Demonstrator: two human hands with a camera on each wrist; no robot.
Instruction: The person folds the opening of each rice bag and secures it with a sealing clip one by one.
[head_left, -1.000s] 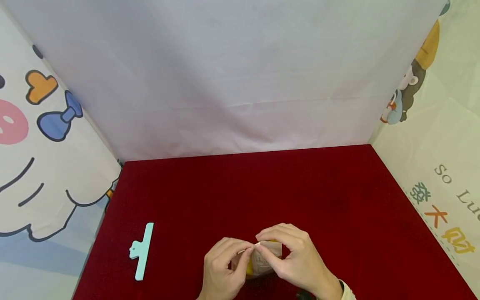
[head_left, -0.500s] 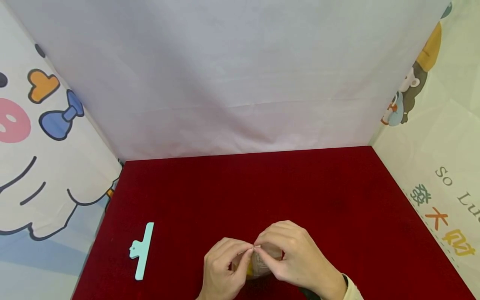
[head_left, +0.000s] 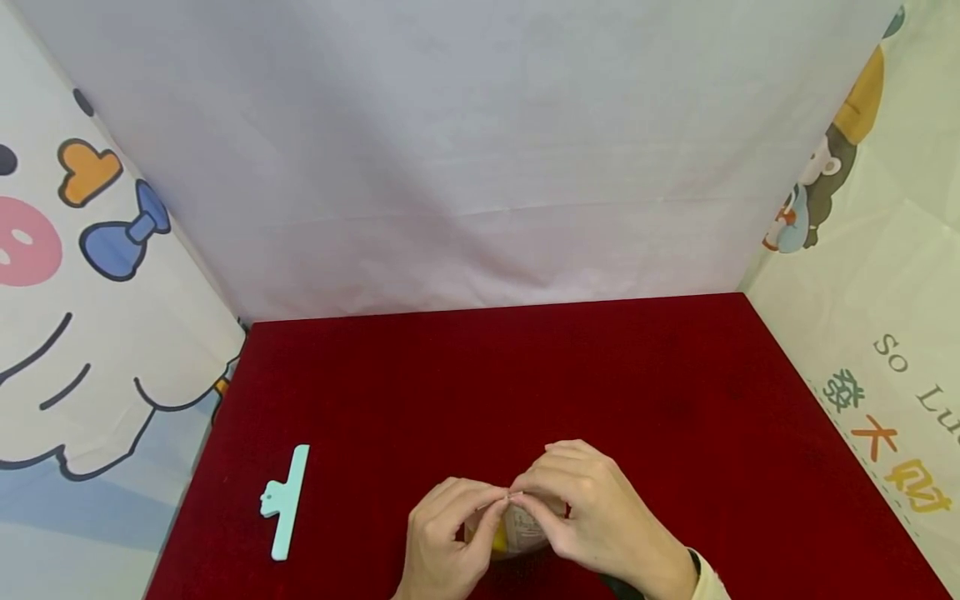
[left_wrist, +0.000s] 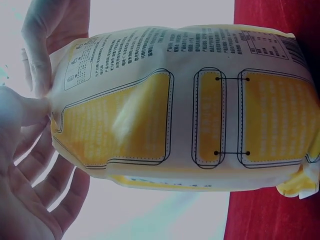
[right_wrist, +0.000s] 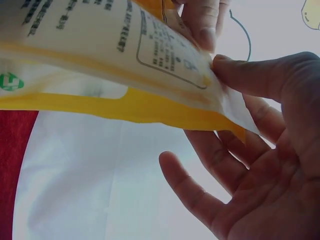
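A white and yellow plastic packet [left_wrist: 185,110] with printed text stands on the red table at the near side, its top edge up. My left hand [head_left: 448,533] pinches the left part of that top edge between thumb and index finger. Close beside it, my right hand [head_left: 588,517] pinches the right part the same way, the two sets of fingertips nearly meeting. In the right wrist view the packet's side [right_wrist: 100,60] slopes toward the right thumb, while the other fingers spread loosely below. Most of the packet is hidden under both hands in the head view.
A pale mint-green clip [head_left: 282,502] with a long straight bar lies on the red table [head_left: 480,383], left of my hands. A white cloth wall [head_left: 480,167] rises behind, and printed cloths close off the left and right sides.
The right hand has shifted slightly, its fingers closing nearer over the packet's top edge and covering more of it. The left hand stays nearly still, and the clip has not moved.
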